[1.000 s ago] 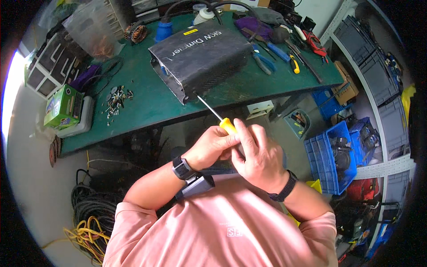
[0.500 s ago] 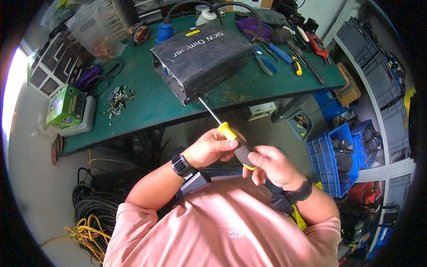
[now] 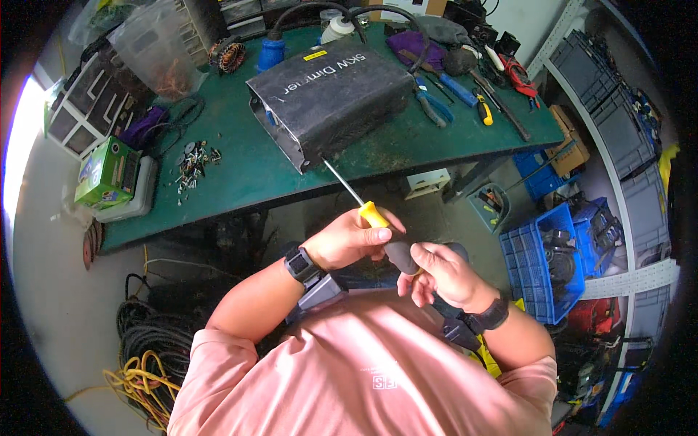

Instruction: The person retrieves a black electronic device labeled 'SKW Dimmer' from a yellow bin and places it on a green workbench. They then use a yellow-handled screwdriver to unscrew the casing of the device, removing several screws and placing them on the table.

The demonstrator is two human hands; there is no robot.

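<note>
A screwdriver (image 3: 372, 214) with a yellow and dark grey handle points up and left, its metal shaft reaching the lower front corner of a black metal dimmer box (image 3: 342, 91). My left hand (image 3: 352, 238) is closed round the front of the handle, thumb on top. At the butt end, my right hand (image 3: 443, 272) grips with thumb and fingers. Whether the tip sits in a screw is too small to make out. The box lies at the front edge of a green workbench (image 3: 240, 171), with a blue plug (image 3: 270, 54) behind it.
Loose screws (image 3: 195, 163) lie in a pile left of the box, near a green carton (image 3: 107, 174). Pliers (image 3: 434, 105), a hammer (image 3: 502, 105) and a red meter (image 3: 519, 76) lie to the right. A blue crate (image 3: 542, 258) stands below the bench, beside shelving.
Both hands have shifted very slightly to the right and turned on the handle. The tip stays at the same corner of the box.
</note>
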